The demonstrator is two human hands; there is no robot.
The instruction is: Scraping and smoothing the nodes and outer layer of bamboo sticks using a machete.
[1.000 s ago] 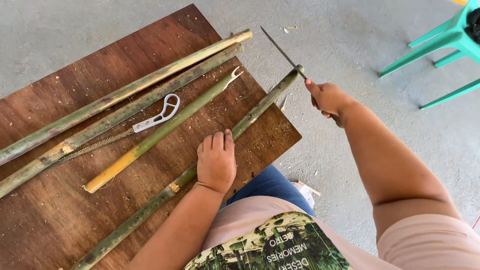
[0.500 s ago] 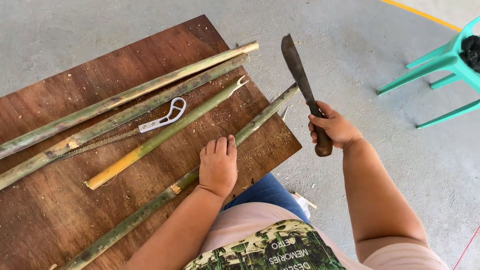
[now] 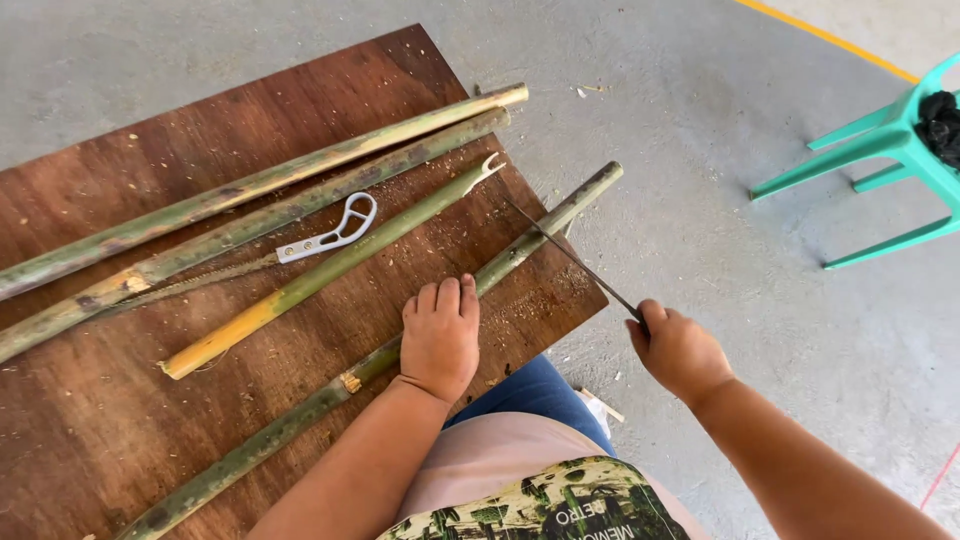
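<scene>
**Operator:** Report hand states and the position of the workpiece.

**Inspector:** The left hand lies palm down, fingers together, pressing on a thin green bamboo pole. The pole runs diagonally across the near edge of the brown wooden board; its far end overhangs the board's right corner above the concrete floor. The right hand is closed in a fist around the handle of a machete. The blade is seen edge-on, and its far portion meets the pole close to the overhanging end. Whether the edge has entered the bamboo cannot be determined.

**Operator:** List the other items on the board.

**Inspector:** Two long bamboo poles lie side by side along the far edge. A shorter bamboo piece, yellow at its near end and notched at its far end, lies between them and the held pole. A small hand saw with a light grey looped handle lies between that piece and the long poles. Sawdust is scattered on the board.

**Operator:** Off the board?

**Inspector:** A turquoise plastic chair stands on the floor at the upper right, well apart.
</scene>
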